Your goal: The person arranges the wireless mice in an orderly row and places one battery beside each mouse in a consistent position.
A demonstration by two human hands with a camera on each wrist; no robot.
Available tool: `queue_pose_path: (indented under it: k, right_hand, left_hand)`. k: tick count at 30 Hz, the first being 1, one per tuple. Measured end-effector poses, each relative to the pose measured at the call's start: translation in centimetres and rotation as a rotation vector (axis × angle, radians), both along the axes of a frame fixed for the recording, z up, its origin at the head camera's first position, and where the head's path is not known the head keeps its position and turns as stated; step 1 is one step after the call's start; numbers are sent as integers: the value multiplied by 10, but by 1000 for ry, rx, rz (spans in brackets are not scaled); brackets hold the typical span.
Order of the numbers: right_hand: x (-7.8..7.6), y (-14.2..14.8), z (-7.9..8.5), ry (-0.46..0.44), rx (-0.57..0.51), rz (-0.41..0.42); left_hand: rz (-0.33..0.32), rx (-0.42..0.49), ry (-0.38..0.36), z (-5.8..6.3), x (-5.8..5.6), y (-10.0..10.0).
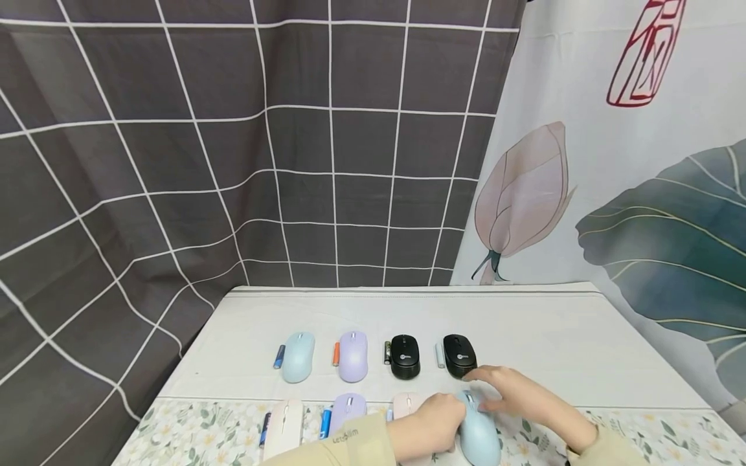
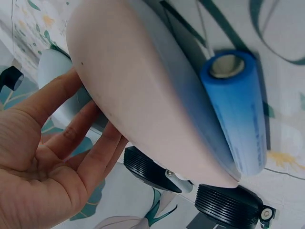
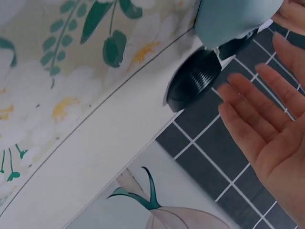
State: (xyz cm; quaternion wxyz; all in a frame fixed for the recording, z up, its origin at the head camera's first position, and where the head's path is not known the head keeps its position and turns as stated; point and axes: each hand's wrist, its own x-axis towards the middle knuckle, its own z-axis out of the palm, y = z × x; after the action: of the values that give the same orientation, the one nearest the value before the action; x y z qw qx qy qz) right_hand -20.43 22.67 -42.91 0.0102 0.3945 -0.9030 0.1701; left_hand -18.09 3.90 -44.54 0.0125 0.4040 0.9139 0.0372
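A light blue computer mouse (image 1: 480,433) sits at the front right of the table. My left hand (image 1: 430,424) is at its left side, fingers touching its edge. In the left wrist view, the loosely extended fingers (image 2: 90,138) pass beside a pale pink mouse (image 2: 128,86) toward the light blue mouse (image 2: 52,71). My right hand (image 1: 513,395) reaches over the light blue mouse's far right end, close to the nearer black mouse (image 1: 459,353). The right wrist view shows that palm with its fingers (image 3: 252,114) straight, beside the light blue mouse (image 3: 228,21).
A back row holds a light blue mouse (image 1: 298,357), a lilac mouse (image 1: 353,356) and another black mouse (image 1: 405,356), each with a battery at its left. Up front are a cream mouse (image 1: 284,427), another lilac mouse (image 1: 348,411) and a blue battery (image 1: 325,424). Curtains hang behind.
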Motion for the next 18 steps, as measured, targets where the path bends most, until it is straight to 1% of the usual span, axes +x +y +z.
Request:
queue_pose_path:
  k: [2, 4, 5, 6, 11, 15, 18]
  right_hand:
    - [1, -1, -1, -54, 18, -6]
    - [2, -2, -2, -82, 29, -14]
    - [2, -3, -2, -88, 31, -17]
    - [2, -3, -3, -88, 32, -21]
    - [2, -4, -3, -89, 29, -19]
    - [2, -5, -4, -91, 23, -15]
    - [2, -4, -4, -94, 17, -12]
  left_hand:
    - [-10, 1, -8, 1, 0, -1]
    - [-19, 7, -19, 1, 0, -3]
    - [-24, 2, -10, 1, 0, -4]
    - [-28, 6, -15, 2, 0, -5]
    - [-40, -1, 5, 2, 1, -10]
    - [-48, 24, 0, 3, 0, -16]
    - [-50, 35, 8, 6, -2, -20]
